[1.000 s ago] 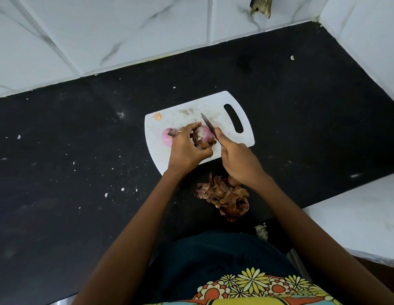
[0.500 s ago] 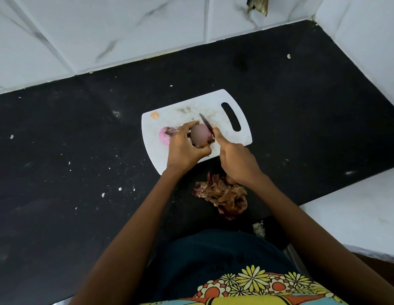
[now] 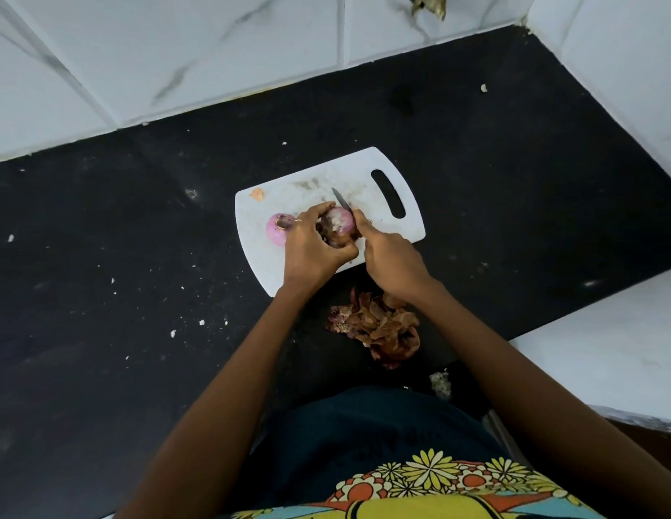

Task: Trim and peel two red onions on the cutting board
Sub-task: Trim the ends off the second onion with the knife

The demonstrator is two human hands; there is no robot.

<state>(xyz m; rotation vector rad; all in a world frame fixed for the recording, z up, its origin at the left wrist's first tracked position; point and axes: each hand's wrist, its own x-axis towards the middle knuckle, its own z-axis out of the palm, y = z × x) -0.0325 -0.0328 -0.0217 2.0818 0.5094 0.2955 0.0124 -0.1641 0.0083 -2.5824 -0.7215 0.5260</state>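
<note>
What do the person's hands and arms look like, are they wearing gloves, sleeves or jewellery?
No gloves: both hands are bare. The left hand has a thin gold-coloured ring on one finger; something small glints on a finger of the right hand, too small to identify. Both forearms are bare, with no sleeves, watch or bracelet in view.

- Left hand: fingers curled round the onion, thumb under, wrist straight.
- Right hand: just right of the onion, clenched on the knife.
</note>
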